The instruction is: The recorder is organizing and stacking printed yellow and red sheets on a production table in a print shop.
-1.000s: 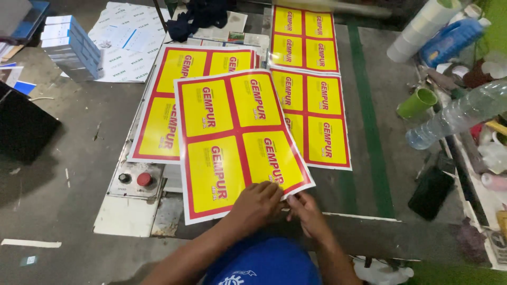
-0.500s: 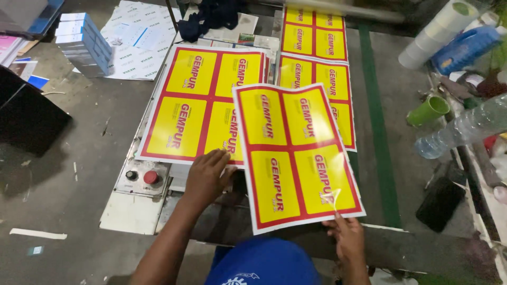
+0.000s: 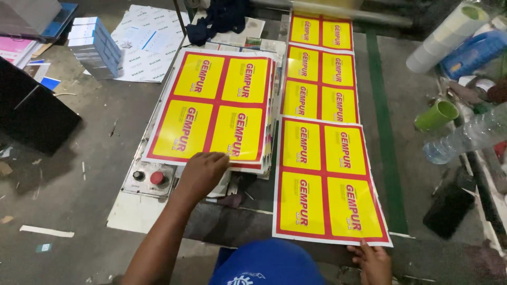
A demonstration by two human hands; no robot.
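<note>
The left hand (image 3: 203,171) is reaching forward, fingers loosely curled, pressing on the near edge of the stack of yellow-and-red printed sheets (image 3: 216,108). The right hand (image 3: 374,261) is lying low, fingers open, touching the near edge of a single sheet (image 3: 327,182) flat on the tabletop (image 3: 417,184), just beside the stack.

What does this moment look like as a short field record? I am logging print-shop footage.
left hand: resting on the near edge of the stack of printed sheets
right hand: at the near edge of the single sheet
sheet design: four yellow panels, red border
row beyond: more sheets lying end to end
near left hand: control box with red button
right side: green cup
</note>
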